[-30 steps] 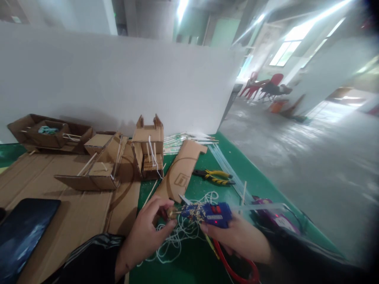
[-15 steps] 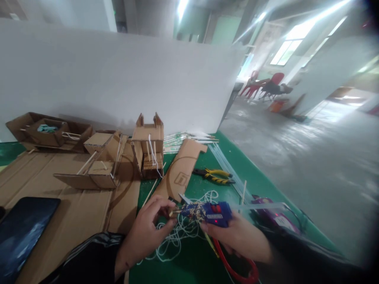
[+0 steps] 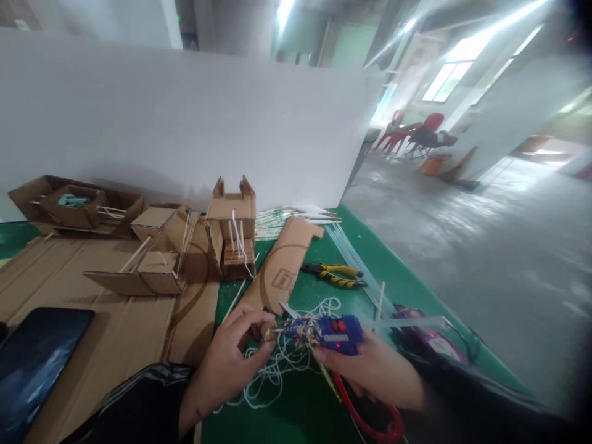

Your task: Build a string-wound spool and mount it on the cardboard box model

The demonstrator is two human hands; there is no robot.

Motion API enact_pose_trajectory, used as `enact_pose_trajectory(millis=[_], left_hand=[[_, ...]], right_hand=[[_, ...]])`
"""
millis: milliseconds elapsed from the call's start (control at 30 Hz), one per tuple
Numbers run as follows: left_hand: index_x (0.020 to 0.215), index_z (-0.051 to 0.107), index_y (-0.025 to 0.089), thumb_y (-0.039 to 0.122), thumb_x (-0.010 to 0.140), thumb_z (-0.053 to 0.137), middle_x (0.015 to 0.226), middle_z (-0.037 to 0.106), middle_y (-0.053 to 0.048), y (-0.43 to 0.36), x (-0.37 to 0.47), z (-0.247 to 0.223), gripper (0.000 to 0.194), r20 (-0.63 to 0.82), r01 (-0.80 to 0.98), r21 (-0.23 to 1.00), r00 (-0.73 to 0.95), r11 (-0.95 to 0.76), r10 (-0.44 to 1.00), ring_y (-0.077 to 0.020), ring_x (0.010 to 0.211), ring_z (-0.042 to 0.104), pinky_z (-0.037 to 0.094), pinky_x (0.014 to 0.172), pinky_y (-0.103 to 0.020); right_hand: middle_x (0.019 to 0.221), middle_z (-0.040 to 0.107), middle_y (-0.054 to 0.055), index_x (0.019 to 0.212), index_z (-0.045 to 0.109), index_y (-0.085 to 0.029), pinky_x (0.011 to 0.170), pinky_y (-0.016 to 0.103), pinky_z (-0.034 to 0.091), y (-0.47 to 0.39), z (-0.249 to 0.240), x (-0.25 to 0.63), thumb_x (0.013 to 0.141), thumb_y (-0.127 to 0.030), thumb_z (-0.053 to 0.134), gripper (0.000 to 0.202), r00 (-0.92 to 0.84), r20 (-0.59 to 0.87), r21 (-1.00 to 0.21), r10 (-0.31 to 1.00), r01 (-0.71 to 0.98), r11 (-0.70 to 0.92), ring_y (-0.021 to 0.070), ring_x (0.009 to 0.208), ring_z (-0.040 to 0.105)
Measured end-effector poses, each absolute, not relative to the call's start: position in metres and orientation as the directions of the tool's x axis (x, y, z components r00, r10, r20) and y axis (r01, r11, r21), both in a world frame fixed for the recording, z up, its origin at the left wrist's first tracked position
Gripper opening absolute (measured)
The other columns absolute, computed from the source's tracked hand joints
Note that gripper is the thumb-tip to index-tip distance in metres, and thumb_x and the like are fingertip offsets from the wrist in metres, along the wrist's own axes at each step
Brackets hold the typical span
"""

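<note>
My right hand [image 3: 370, 367] grips a blue glue gun [image 3: 328, 332], crusted with pale bits toward the front and with a clear glue stick [image 3: 402, 322] out of its back. The nozzle points left and meets a small round brownish piece [image 3: 267, 332], pinched between the thumb and fingers of my left hand [image 3: 235, 351]. Whether that piece is cardboard I cannot tell. Loose white string [image 3: 268, 379] lies under both hands. Below my right hand are red-handled scissors [image 3: 365, 422], their handle partly hidden by the hand; a blade tip shows behind the gun.
Black-and-yellow pliers [image 3: 335, 274] and a cardboard strip [image 3: 284, 259] lie beyond my hands. Cardboard structures [image 3: 231, 206] with sticks stand along the white partition [image 3: 185, 123]. A dark tablet-like slab [image 3: 41, 345] is at left, a purple device [image 3: 430, 339] at right, near the green table's edge.
The small round piece in my left fingers has turned slightly and shows more of its face at the nozzle. The glue gun and both hands stay almost where they were.
</note>
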State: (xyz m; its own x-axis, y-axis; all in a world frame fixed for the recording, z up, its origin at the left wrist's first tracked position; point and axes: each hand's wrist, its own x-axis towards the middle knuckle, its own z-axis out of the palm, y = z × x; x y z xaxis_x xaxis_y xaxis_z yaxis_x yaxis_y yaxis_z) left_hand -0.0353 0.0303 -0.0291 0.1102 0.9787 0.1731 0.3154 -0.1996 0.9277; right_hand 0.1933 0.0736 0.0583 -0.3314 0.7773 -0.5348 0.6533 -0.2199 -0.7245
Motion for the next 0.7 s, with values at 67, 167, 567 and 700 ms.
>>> enact_pose_trajectory(millis=[67,167,567,700], left_hand=[[0.107,0.066,0.026,0.018,0.086,0.062,0.098,0.056,-0.003,0.0305,-0.0357,-0.0286,0.022,0.178,0.321,0.924,0.115,-0.206,0.977,-0.0153,0.082,0.06,0.051,0.075,-0.027],[0.103,0.065,0.026,0.018,0.084,0.066,0.098,0.057,-0.002,0.0306,-0.0363,-0.029,0.021,0.164,0.32,0.929,0.1,-0.188,0.981,-0.0153,0.083,0.06,0.05,0.075,-0.026],[0.106,0.064,0.027,0.021,0.084,0.067,0.1,0.054,-0.002,0.0294,-0.0379,-0.0325,0.023,0.119,0.317,0.936,0.119,-0.151,0.986,-0.0167,0.085,0.06,0.05,0.076,-0.028],[0.103,0.063,0.026,0.02,0.083,0.068,0.099,0.055,-0.002,0.0286,-0.038,-0.0307,0.021,0.112,0.331,0.933,0.106,-0.141,0.988,-0.0167,0.085,0.059,0.049,0.076,-0.027]], right_hand=[[0.038,0.044,-0.008,0.065,0.06,-0.02,0.044,0.02,0.037,0.0732,0.0574,0.1933,0.08,-0.028,0.068,0.019,-0.331,-0.531,-0.727,0.78,0.651,-0.219,0.0094,0.04,0.044],[0.037,0.045,-0.008,0.066,0.061,-0.02,0.042,0.021,0.036,0.0725,0.0559,0.1935,0.08,-0.029,0.068,0.019,-0.315,-0.55,-0.715,0.774,0.656,-0.241,0.0091,0.037,0.042],[0.034,0.044,-0.009,0.077,0.065,-0.018,0.04,0.021,0.033,0.0725,0.0603,0.1902,0.084,-0.031,0.066,0.015,-0.25,-0.63,-0.635,0.736,0.712,-0.301,0.0085,0.033,0.04],[0.036,0.044,-0.009,0.075,0.066,-0.018,0.043,0.021,0.036,0.0727,0.0592,0.1921,0.084,-0.03,0.066,0.015,-0.304,-0.6,-0.675,0.74,0.69,-0.263,0.0087,0.035,0.04]])
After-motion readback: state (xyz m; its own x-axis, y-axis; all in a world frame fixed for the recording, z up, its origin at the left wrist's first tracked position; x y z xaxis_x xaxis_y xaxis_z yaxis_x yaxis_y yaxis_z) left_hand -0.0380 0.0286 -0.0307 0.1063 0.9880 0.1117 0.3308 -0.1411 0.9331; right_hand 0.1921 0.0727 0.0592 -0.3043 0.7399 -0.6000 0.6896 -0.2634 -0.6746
